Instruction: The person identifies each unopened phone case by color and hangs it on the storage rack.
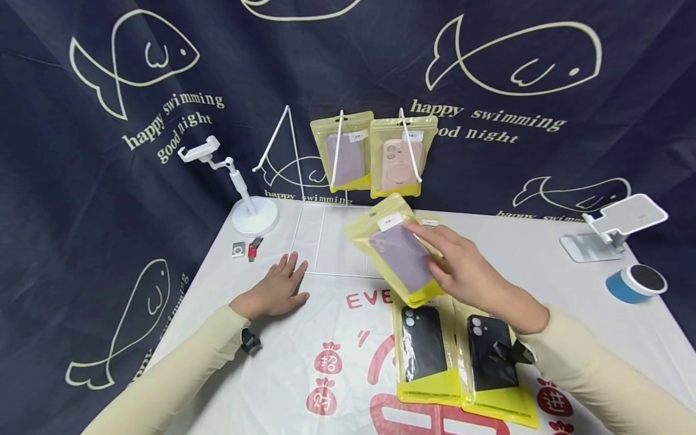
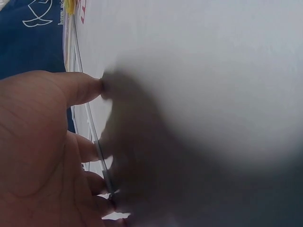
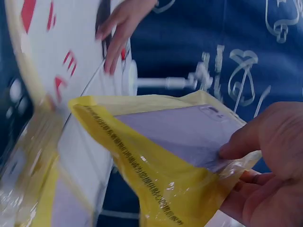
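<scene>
My right hand (image 1: 470, 269) pinches a yellow-edged clear pouch with a purple phone case (image 1: 405, 257) inside, held tilted above the table. In the right wrist view, the thumb lies on the front of that pouch (image 3: 175, 137). On the table, my left hand (image 1: 277, 287) rests palm down with fingers spread, fingertips at the base of a white wire rack (image 1: 321, 241). From the rack's prongs hang one pouch with a purple case (image 1: 348, 158) and another with a pink case (image 1: 399, 160). Two pouches with black cases (image 1: 423, 344) (image 1: 491, 350) lie near my right forearm.
A white phone stand (image 1: 255, 216) is at the back left, beside a small silver clip device (image 1: 238, 249) and a red USB stick (image 1: 253, 249). At the right are another phone stand (image 1: 592, 248) and a blue-and-white cylinder (image 1: 633, 285). A dark curtain (image 1: 380, 66) hangs behind.
</scene>
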{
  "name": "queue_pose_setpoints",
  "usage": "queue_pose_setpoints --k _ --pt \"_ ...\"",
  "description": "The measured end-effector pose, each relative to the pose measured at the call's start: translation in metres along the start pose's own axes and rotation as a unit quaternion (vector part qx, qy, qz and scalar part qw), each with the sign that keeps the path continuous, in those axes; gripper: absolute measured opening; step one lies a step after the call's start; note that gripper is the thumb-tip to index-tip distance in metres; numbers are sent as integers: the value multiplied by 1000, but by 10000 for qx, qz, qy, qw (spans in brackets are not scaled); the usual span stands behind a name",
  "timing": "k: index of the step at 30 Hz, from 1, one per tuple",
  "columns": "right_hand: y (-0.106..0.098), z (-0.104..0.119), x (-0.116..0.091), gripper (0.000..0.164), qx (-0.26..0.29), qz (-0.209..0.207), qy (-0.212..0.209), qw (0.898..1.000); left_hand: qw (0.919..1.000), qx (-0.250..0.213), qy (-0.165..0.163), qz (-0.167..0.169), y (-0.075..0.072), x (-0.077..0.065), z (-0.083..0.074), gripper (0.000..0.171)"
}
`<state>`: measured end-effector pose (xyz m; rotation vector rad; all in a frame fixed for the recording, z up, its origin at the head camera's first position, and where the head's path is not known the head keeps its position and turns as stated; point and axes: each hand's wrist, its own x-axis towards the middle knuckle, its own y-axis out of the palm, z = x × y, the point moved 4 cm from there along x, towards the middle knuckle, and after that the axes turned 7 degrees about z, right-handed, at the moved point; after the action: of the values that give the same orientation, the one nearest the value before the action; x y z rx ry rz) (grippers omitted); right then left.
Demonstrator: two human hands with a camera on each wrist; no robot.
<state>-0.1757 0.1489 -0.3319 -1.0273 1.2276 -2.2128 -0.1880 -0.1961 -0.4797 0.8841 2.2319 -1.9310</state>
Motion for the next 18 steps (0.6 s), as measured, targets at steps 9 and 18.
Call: queue_pose_setpoints --k 9,18 --pt "-5 40 27 77 39 -392 -650 9971 9999 41 -41 96 2 2 2 78" --pt "-4 47 46 73 71 -672 -641 9957 9999 77 -76 134 2 3 1 78"
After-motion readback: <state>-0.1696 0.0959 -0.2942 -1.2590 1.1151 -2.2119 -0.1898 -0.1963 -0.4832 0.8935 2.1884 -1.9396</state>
